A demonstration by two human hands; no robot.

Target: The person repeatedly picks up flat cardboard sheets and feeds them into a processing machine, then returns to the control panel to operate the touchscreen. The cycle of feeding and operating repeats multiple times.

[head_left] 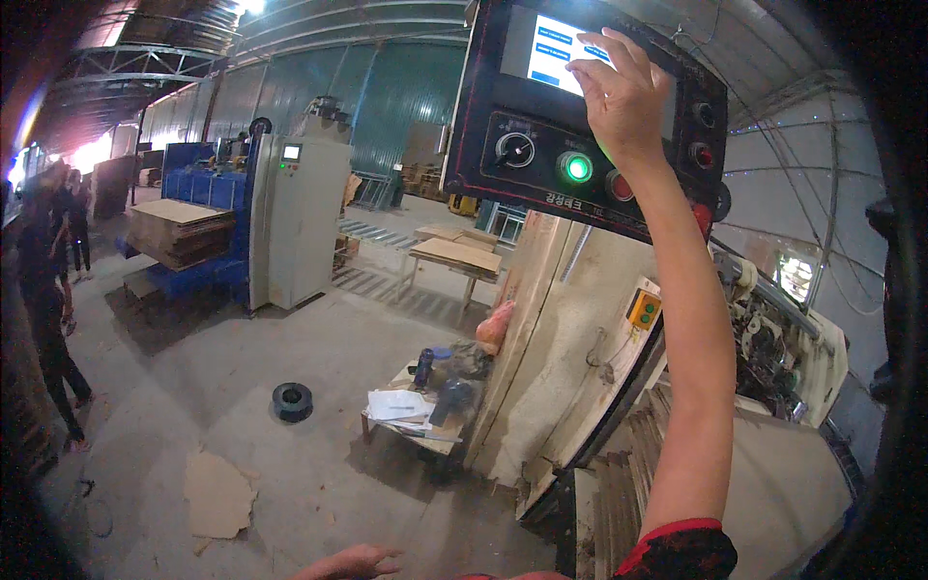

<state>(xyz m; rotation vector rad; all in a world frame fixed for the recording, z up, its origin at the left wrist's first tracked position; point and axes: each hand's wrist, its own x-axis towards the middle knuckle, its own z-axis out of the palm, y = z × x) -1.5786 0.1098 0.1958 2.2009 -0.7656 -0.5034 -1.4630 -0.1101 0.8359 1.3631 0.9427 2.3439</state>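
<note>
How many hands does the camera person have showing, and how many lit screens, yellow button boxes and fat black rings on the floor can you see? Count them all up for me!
Hands: 2 (right hand, left hand)
Lit screens: 2 (panel screen, cabinet screen)
Yellow button box: 1
Fat black ring: 1
Total: 6

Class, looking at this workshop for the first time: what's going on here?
The person's right hand is raised in front of the lit screen on a control panel; whether a fingertip touches it is unclear. The panel's green button glows. The left hand is low, at the picture's bottom edge, holding nothing visible.
</note>
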